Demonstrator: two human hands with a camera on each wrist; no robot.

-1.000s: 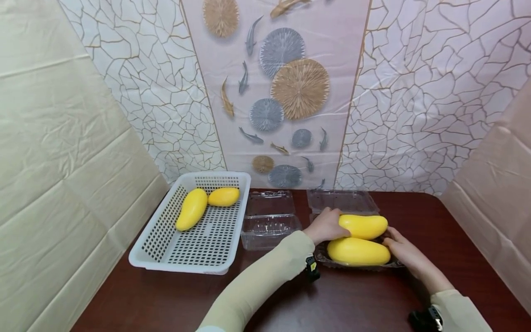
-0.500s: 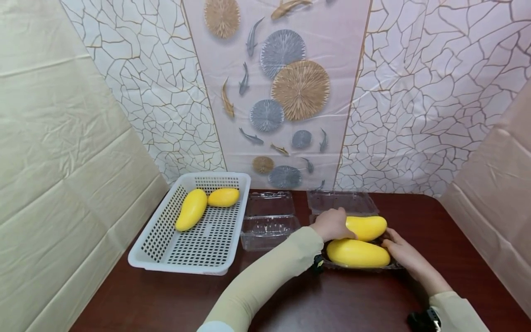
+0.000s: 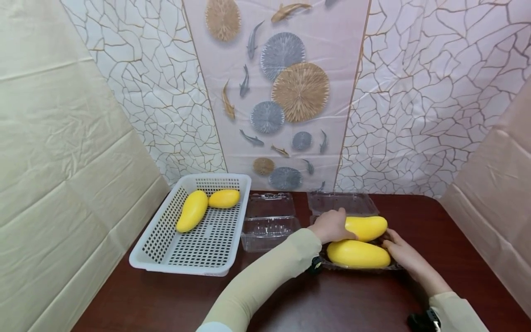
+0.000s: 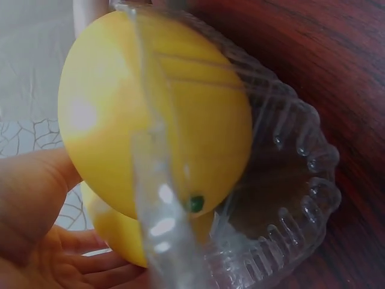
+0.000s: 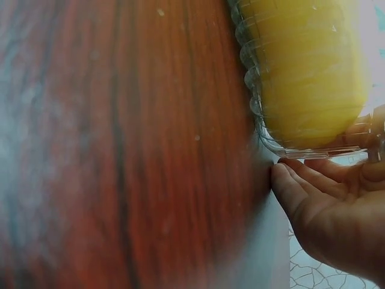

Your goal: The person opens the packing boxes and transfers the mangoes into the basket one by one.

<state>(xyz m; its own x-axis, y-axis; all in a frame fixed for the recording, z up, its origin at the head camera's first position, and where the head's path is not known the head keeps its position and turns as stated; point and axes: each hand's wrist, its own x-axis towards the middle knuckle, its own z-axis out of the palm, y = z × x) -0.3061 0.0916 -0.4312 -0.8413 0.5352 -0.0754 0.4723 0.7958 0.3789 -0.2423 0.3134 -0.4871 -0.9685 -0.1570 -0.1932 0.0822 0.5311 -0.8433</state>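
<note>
Two yellow mangoes lie side by side in a clear plastic clamshell box (image 4: 325, 159) on the right of the table. My left hand (image 3: 332, 226) grips the left end of the far mango (image 3: 368, 228), its thumb towards the near mango (image 3: 358, 254). At the box's right end, my right hand (image 3: 401, 252) holds the side wall. Its thumb (image 5: 286, 186) is at the outer corner, and other fingers show through the plastic. In the left wrist view, the near mango bears a small green spot at its end and partly covers the far one.
A white perforated basket (image 3: 138, 256) on the left holds a larger mango (image 3: 192, 211) and a smaller mango (image 3: 224, 198). Between basket and hands stands another clear clamshell box (image 3: 269, 230) with its lid raised. The raised lid (image 3: 342, 202) of the right box leans near the patterned back wall.
My left hand has shifted slightly right along the far mango, which sits a little lower in view. The right hand stays at the box's end.
</note>
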